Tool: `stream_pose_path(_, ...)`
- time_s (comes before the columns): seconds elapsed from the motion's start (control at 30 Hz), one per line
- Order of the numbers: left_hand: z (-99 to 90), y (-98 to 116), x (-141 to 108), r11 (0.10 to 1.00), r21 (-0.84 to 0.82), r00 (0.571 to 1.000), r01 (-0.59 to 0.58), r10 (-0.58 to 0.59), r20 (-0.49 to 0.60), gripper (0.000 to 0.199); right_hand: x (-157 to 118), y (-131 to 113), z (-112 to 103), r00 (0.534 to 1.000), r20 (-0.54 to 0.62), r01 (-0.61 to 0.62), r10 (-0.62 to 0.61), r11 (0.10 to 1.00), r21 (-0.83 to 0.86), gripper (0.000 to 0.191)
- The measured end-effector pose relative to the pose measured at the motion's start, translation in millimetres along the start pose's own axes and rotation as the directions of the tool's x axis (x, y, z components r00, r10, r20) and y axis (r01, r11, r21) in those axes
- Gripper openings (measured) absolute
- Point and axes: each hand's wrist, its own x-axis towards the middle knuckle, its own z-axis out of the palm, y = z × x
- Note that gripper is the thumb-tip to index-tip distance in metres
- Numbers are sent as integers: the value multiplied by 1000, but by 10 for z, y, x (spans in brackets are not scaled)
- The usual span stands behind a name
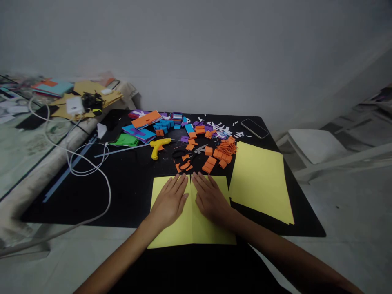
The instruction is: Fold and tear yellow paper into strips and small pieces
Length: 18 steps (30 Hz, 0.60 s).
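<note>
A yellow sheet of paper (183, 234) with a crease down its middle lies at the near edge of the black table. My left hand (170, 202) rests flat on its left half, fingers stretched toward the far edge. On the right half, close to the crease, my right hand (211, 200) presses down flat, fingers extended too. Neither hand grips anything. Just beyond my fingertips lie black-handled scissors (185, 164) and small folded orange paper pieces (210, 164). To the right of the creased sheet is a stack of yellow paper (259, 179).
A yellow glue gun (159, 147) lies left of the scissors. Folded blue, green and purple papers and white scraps (222, 130) spread along the back, with a phone (255, 128) at the right. A white cable (107, 192) loops on the left. A white chair (315, 147) stands at right.
</note>
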Motion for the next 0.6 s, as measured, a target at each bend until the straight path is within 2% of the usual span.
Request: stream_pose_path(0.6,-38,-64,-71,1000,26,1000,9,-9,-2,56,34,19,-56,1000,15,16,-16,1000,16,63)
